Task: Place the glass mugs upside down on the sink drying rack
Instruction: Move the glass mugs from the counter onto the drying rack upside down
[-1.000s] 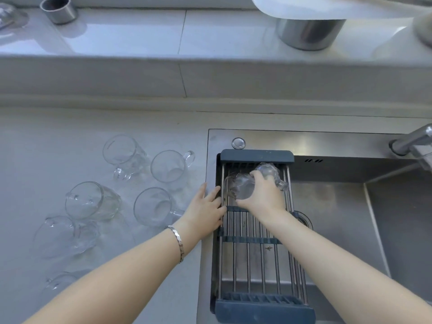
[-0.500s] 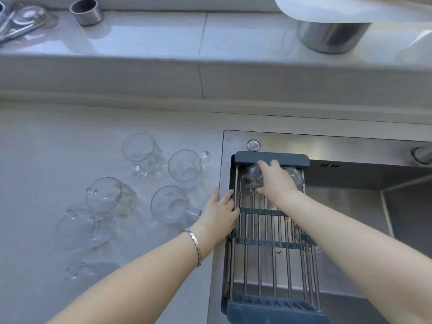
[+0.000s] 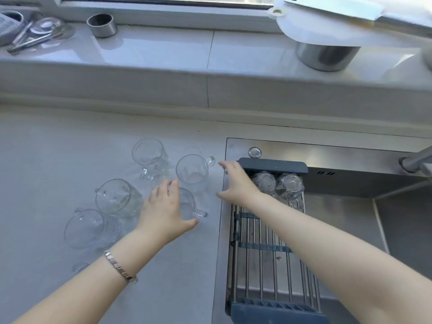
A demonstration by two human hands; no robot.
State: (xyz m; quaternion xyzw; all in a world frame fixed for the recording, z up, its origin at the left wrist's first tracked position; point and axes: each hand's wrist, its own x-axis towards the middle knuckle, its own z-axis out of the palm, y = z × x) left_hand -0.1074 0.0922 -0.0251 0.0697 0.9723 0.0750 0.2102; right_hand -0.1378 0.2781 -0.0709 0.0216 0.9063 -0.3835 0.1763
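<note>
Two glass mugs [image 3: 265,182] [image 3: 290,185] stand upside down, side by side, at the far end of the drying rack [image 3: 271,265] over the sink. Several more clear mugs stand on the counter to the left, among them one [image 3: 192,172] near the sink edge and one [image 3: 188,204] just below it. My left hand [image 3: 163,211] hovers over that lower mug, fingers spread, partly hiding it. My right hand [image 3: 237,181] is open between the rack's far left corner and the upper mug, holding nothing.
Further mugs [image 3: 149,155] [image 3: 117,197] [image 3: 86,228] lie farther left on the grey counter. The steel sink basin [image 3: 350,218] and the faucet [image 3: 416,160] are at the right. On the window ledge stand a metal ring [image 3: 102,25], a steel pot [image 3: 327,56] and utensils [image 3: 28,38].
My right hand has let go of the mug on the rack and moved left toward the counter. My left hand has left the rack's edge and gone over a counter mug.
</note>
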